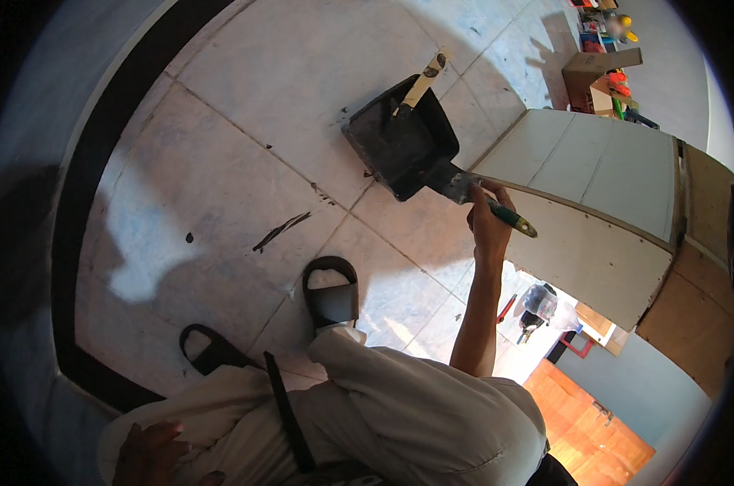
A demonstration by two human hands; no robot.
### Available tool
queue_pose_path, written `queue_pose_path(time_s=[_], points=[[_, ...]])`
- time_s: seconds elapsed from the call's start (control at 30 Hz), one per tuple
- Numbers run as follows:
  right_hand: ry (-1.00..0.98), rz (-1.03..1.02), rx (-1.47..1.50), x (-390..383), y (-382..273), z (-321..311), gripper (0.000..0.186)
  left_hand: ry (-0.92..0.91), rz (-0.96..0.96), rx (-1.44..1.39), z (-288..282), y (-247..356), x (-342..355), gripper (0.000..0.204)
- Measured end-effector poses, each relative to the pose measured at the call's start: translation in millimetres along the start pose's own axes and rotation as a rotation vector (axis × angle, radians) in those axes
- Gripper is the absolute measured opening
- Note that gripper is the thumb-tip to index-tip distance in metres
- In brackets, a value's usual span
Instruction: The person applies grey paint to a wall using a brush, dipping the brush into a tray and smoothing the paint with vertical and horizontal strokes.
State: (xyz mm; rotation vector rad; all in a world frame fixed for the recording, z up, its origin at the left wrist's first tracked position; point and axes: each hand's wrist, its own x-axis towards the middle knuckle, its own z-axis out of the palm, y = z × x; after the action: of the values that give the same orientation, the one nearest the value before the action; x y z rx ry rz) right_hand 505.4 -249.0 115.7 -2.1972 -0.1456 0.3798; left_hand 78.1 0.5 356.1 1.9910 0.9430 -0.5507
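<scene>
My right hand (488,215) grips a wide paintbrush (508,217) by its green handle, the dark head touching the near corner of a black tray (387,142) on the tiles. A pale wooden stick (423,81) with dark smears lies across the tray's far side. My left hand (152,445) is low at the left over my trousered thigh, fingers apart and loosely bent, with nothing seen in it. A narrow black strip (282,393) crosses my lap. Dark streaks (278,235) mark the floor left of the tray.
A white and wooden cabinet (597,170) stands close on the right. Beyond it are an open cardboard box (585,73) and coloured items. Plastic items (541,304) lie below the cabinet near an orange wooden door (577,413). A dark-edged wall (83,202) curves along the left. My sandalled feet (330,292) rest on the tiles.
</scene>
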Motion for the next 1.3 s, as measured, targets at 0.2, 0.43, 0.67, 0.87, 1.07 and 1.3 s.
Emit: queue_pose_path(time_s=[0.2,0.43,0.67,0.87,1.07,1.3], points=[[-0.001,-0.02,-0.035,0,-2,0,0.017,-0.041,0.004,0.071,-4,5,2,0.04],[0.019,-0.005,-0.026,-1,-7,-3,0.02,-0.038,0.011,0.073,-5,5,3,0.042],[0.032,0.027,-0.03,4,-5,-10,0.024,0.003,-0.024,-0.015,2,-2,2,0.038],[-0.043,-0.172,-0.128,10,-35,-22,0.036,-0.048,0.018,0.073,-3,7,5,0.039],[-0.442,-1.207,-0.804,16,-27,-27,0.053,-0.044,0.007,0.07,-2,6,5,0.037],[-0.703,-1.226,-0.894,32,1,-45,0.055,-0.034,0.01,0.019,-5,13,12,0.037]])
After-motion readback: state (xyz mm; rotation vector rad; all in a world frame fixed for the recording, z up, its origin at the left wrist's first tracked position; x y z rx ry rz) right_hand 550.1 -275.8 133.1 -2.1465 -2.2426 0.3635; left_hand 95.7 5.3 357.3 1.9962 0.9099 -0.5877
